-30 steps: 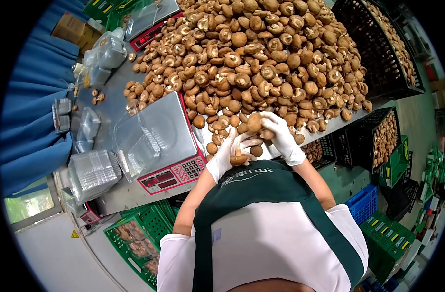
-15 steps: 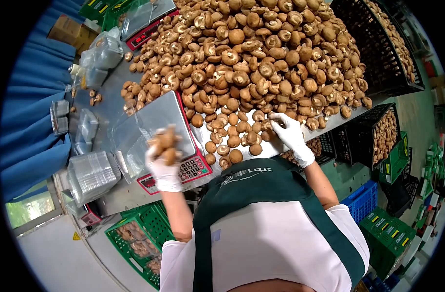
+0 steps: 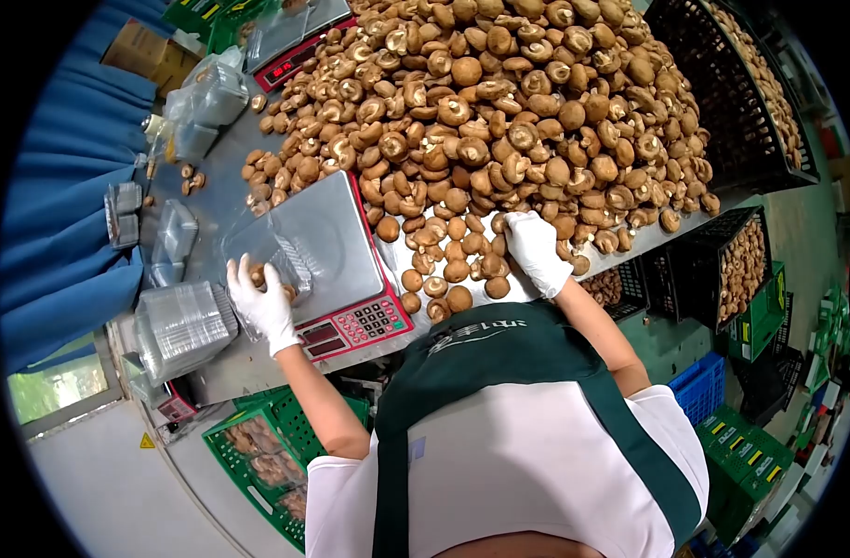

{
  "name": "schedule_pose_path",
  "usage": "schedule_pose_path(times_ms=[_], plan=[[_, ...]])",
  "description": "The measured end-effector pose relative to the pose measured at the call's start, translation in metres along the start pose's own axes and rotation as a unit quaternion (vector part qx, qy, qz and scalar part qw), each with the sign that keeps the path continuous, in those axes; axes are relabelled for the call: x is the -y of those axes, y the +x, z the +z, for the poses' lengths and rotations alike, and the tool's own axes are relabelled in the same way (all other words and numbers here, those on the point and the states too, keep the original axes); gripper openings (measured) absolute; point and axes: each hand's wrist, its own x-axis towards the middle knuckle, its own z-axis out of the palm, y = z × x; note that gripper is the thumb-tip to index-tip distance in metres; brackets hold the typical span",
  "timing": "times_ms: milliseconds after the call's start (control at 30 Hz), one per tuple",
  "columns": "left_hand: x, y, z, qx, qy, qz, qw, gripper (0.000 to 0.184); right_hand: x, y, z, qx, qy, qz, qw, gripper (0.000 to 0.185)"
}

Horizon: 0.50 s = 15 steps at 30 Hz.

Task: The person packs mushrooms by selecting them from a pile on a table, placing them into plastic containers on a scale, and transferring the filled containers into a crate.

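Observation:
My left hand (image 3: 262, 302), in a white glove, has its fingers curled round several brown mushrooms (image 3: 258, 273). It is at a clear plastic tray (image 3: 293, 256) that lies over the left part of a red scale's metal platform (image 3: 332, 246). How much of the tray rests on the platform is hard to see. White-gloved too, my right hand (image 3: 534, 249) is at the near edge of the big mushroom pile (image 3: 499, 121), beside the loose mushrooms (image 3: 456, 271) on the bench. Its fingers are bent in, and what they hold, if anything, is hidden.
Stacked clear trays (image 3: 185, 321) stand left of my left hand. A second scale (image 3: 290, 42) is at the far left of the pile. Black crates (image 3: 723, 102) of mushrooms flank the right side. A green crate (image 3: 267, 456) with packed trays sits below the bench.
My left hand has moved left with the mushrooms, from over the scale to the clear tray. My right hand has shifted slightly left, and its fingers have curled in.

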Motion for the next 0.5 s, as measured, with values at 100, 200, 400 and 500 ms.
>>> schedule_pose_path(times_ms=[100,200,400,500], plan=[[-0.060,-0.005,0.008,0.015,-0.139,0.047,0.989,0.027,0.004,0.002,-0.018,0.006,0.045,0.028,0.999,0.005],[-0.120,-0.020,0.032,0.179,-0.272,0.048,0.944,0.025,0.005,0.003,-0.040,0.118,0.395,0.265,0.872,0.016],[-0.194,-0.050,0.115,0.258,-0.151,0.201,0.933,0.045,-0.006,-0.011,-0.052,0.162,0.728,0.351,0.567,0.024],[-0.205,-0.056,0.139,0.215,-0.071,0.234,0.945,0.051,-0.019,-0.027,-0.035,0.144,0.804,0.300,0.494,0.031]])
